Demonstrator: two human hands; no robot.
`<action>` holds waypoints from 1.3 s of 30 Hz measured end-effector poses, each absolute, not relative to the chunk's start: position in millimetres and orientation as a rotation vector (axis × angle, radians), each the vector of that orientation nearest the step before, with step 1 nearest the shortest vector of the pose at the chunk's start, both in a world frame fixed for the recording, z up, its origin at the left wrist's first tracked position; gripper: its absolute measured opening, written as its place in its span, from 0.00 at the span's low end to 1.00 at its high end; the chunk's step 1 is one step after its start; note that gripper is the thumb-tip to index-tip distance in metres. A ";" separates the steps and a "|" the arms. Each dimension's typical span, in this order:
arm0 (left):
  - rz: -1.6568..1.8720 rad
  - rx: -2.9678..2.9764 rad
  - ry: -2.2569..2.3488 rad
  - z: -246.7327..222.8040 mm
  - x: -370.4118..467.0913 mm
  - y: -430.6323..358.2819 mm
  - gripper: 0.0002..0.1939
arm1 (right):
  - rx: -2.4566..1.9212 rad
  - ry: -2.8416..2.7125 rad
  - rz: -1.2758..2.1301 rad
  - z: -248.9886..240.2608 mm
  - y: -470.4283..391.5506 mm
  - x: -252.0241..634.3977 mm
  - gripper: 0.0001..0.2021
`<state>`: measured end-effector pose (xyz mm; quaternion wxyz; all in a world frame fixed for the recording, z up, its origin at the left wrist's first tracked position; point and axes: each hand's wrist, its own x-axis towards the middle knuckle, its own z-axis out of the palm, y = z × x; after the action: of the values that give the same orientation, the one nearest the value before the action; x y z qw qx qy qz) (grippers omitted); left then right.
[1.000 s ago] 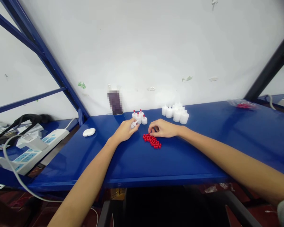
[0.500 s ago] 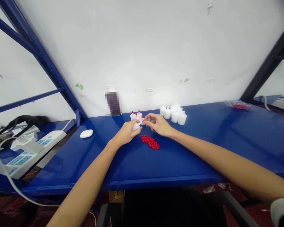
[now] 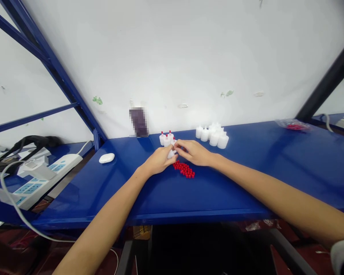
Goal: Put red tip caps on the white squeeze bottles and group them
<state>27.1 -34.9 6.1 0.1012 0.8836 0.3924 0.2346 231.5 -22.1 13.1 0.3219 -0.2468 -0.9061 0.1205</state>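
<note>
My left hand [image 3: 159, 159] is wrapped round a small white bottle [image 3: 171, 154], which is tilted with its nozzle toward the right. At that nozzle my right hand [image 3: 192, 152] has its thumb and forefinger pinched; whatever is between them is hidden. Several white bottles with red caps [image 3: 166, 140] stand upright just behind my left hand. A loose pile of small red caps [image 3: 185, 169] lies on the blue table in front of my hands. White bottles without red caps [image 3: 215, 136] stand in a group behind and right of my right hand.
A white earbud case [image 3: 106, 158] lies on the blue table [image 3: 206, 198] at the left. Power strips [image 3: 43, 179] and cables are farther left. A blurred dark object [image 3: 139, 122] leans on the wall. A plastic bag with red pieces [image 3: 294, 125] lies at the far right.
The view has shifted slightly. My right fingers have closed in over the nozzle, and the red cap seen at their tips before is now hidden. The bottle stays in my left hand.
</note>
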 end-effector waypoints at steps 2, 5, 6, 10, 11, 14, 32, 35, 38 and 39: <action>0.708 2.593 1.219 5.4 25.4 -33.0 0.10 | -0.684 -2.361 0.320 10.6 -20.1 231.4 0.09; 0.739 2.564 1.321 4.5 20.9 -29.7 0.12 | -0.771 -2.287 0.343 9.0 -16.5 233.4 0.10; 0.745 2.563 1.348 4.3 19.0 -28.5 0.12 | -0.805 -2.259 0.340 10.0 -16.5 234.4 0.09; 0.762 2.553 1.441 2.8 10.0 -22.7 0.13 | -0.855 -2.273 0.291 22.2 -32.0 232.7 0.05; 0.771 2.537 1.455 1.8 7.8 -21.0 0.13 | -0.818 -2.332 0.268 26.4 -39.7 229.4 0.05; 0.817 2.460 1.494 -2.4 2.1 -15.6 0.13 | -0.595 -2.639 0.120 35.8 -63.5 211.6 0.04; 0.928 2.483 1.375 -3.7 -2.7 -14.3 0.15 | -0.845 -2.440 0.372 33.5 -11.3 214.1 0.12; 0.979 2.506 1.378 -1.6 4.6 -17.2 0.16 | -0.891 -2.310 0.538 27.7 4.2 226.6 0.15; 0.989 2.537 1.334 1.4 10.0 -21.2 0.16 | -0.823 -2.262 0.570 24.6 3.6 225.2 0.19; 0.985 2.543 1.323 2.3 11.4 -22.7 0.15 | -0.803 -2.258 0.566 24.6 1.5 223.1 0.20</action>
<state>11.4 -22.7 2.3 0.0550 0.8377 0.4357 0.3246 223.1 1.5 24.6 0.3332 -0.3075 -0.8646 0.2166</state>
